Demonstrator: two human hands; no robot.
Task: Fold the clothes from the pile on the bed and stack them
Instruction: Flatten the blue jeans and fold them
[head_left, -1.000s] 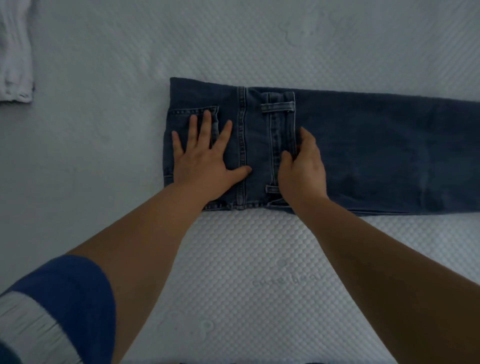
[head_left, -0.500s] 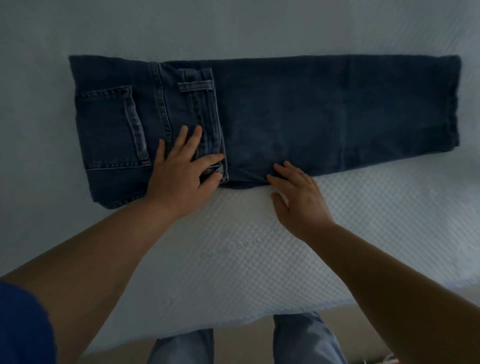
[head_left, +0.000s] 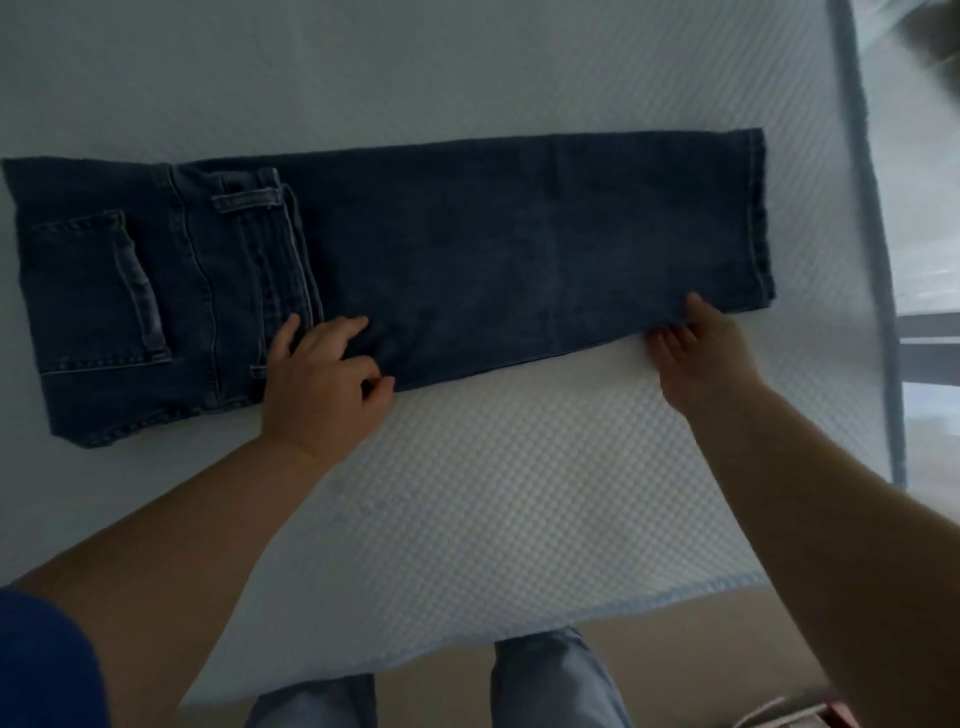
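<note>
Jeans (head_left: 467, 249) are pinned flat by the left hand (head_left: 322, 379); hem pinched by the right hand (head_left: 701, 348). Layers could get skewed if it's yanked tbh.

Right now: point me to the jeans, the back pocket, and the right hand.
jeans (head_left: 467, 249), head view, middle of the folded leg panel.
back pocket (head_left: 88, 286), head view, centre of the pocket face.
right hand (head_left: 701, 353), head view, back of the hand at the hem end's near edge.
</note>
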